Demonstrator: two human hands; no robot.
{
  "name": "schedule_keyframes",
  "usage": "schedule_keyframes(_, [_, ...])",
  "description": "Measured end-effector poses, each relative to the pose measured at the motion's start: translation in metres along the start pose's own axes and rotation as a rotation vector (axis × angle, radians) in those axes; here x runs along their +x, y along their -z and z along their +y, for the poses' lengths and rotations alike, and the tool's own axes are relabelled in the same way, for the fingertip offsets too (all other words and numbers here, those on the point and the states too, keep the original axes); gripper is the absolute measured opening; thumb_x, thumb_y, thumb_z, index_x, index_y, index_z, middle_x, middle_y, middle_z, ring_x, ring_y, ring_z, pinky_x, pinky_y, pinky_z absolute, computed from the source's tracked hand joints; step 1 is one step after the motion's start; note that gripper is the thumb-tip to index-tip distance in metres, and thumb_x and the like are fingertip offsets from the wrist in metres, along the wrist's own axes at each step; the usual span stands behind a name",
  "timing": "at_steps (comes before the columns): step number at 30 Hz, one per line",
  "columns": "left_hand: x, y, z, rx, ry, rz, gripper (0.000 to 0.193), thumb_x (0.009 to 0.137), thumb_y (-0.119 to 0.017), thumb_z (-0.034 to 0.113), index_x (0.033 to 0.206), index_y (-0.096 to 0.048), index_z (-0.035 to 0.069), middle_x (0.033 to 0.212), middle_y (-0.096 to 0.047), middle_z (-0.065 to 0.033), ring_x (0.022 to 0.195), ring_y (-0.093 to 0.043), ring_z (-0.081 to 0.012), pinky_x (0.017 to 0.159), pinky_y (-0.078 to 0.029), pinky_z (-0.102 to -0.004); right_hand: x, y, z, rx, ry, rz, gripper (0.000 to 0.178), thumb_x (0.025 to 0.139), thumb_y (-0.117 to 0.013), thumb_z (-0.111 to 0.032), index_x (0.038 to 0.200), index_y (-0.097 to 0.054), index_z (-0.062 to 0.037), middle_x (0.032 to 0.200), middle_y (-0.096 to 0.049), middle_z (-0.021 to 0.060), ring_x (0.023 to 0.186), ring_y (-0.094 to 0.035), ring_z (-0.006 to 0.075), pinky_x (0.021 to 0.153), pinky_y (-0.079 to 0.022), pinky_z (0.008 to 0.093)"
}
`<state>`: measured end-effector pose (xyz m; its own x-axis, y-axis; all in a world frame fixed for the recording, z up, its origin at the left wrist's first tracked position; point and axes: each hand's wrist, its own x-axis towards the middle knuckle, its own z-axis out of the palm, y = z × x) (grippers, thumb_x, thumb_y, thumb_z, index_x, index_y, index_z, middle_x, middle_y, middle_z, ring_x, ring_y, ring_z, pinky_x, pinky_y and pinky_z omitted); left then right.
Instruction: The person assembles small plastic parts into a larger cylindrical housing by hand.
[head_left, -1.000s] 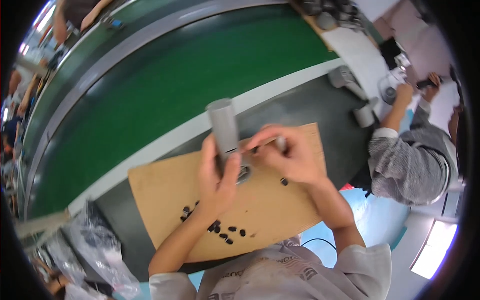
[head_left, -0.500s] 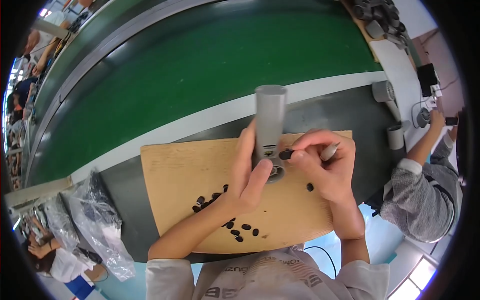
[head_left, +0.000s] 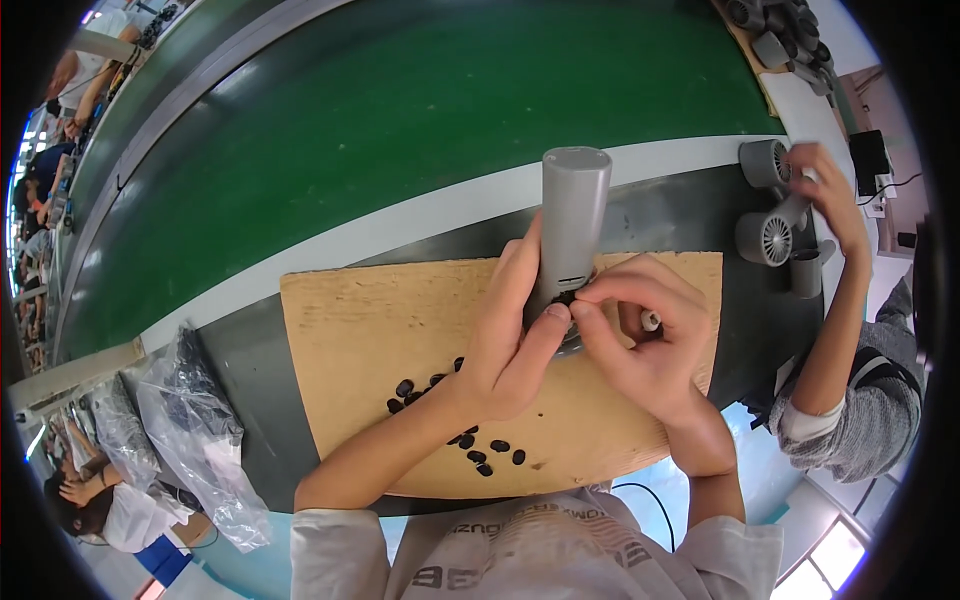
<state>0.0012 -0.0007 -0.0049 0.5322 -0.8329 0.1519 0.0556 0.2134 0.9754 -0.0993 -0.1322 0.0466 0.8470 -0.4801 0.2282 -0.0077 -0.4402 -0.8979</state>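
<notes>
My left hand [head_left: 505,345] is wrapped round a grey cylindrical housing [head_left: 575,215], which stands nearly upright over the cardboard sheet. Low on the housing's side is a dark slot, close to my left thumb. Thumb and forefinger of my right hand [head_left: 655,345] pinch a small black oval piece [head_left: 566,298] against that spot; my fingertips partly cover it. A slim pen-like tool [head_left: 651,320] is tucked in the curled fingers of the same hand, only its pale tip showing. Several like black oval pieces [head_left: 404,387] lie loose on the cardboard, some hidden by my left forearm.
The cardboard sheet [head_left: 350,330] rests on a dark bench beside a green conveyor belt [head_left: 400,120]. Clear plastic bags [head_left: 190,430] lie at left. At right, a co-worker's hand [head_left: 825,190] touches grey fan-like housings [head_left: 765,238]; more grey parts [head_left: 785,45] sit at the far right.
The black oval piece has moved from beside the housing onto its side. The housing has shifted slightly right. The co-worker's arm has reached up to the grey housings, where another now stands.
</notes>
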Motion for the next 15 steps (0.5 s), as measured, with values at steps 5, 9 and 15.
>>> schedule_keyframes(5, [-0.0007, -0.0022, -0.0010, -0.025, 0.005, -0.001, 0.062, 0.094, -0.037, 0.001, 0.153, -0.019, -0.008, 0.126, -0.053, -0.0157, 0.114, -0.054, -0.0214, 0.104, -0.041, -0.0356, -0.0021, -0.0013, 0.0085, -0.021, 0.057, 0.041, 0.015, 0.076, -0.076, 0.005, 0.088, -0.070, -0.0004, 0.087, -0.067, 0.0053, 0.052, -0.042, 0.0023, 0.048, -0.028, 0.0193])
schedule_keyframes(9, [-0.0021, 0.0000, -0.0002, 0.016, 0.015, -0.008, 0.063, 0.095, -0.038, 0.002, 0.153, -0.018, -0.008, 0.127, -0.053, -0.0164, 0.116, -0.054, -0.0217, 0.105, -0.040, -0.0359, -0.0034, -0.0021, 0.0098, 0.012, 0.020, 0.038, 0.014, 0.076, -0.076, 0.005, 0.087, -0.069, -0.0002, 0.086, -0.066, 0.0051, 0.054, -0.043, 0.0022, 0.048, -0.029, 0.0191])
schedule_keyframes(15, [-0.0023, 0.0021, -0.0006, 0.055, 0.011, -0.016, 0.061, 0.097, -0.037, 0.002, 0.154, -0.017, -0.009, 0.129, -0.053, -0.0173, 0.117, -0.054, -0.0218, 0.105, -0.041, -0.0358, -0.0003, 0.0002, 0.0061, 0.039, -0.044, 0.008, 0.013, 0.077, -0.076, 0.006, 0.087, -0.069, 0.0001, 0.083, -0.065, 0.0039, 0.056, -0.044, 0.0023, 0.049, -0.030, 0.0192])
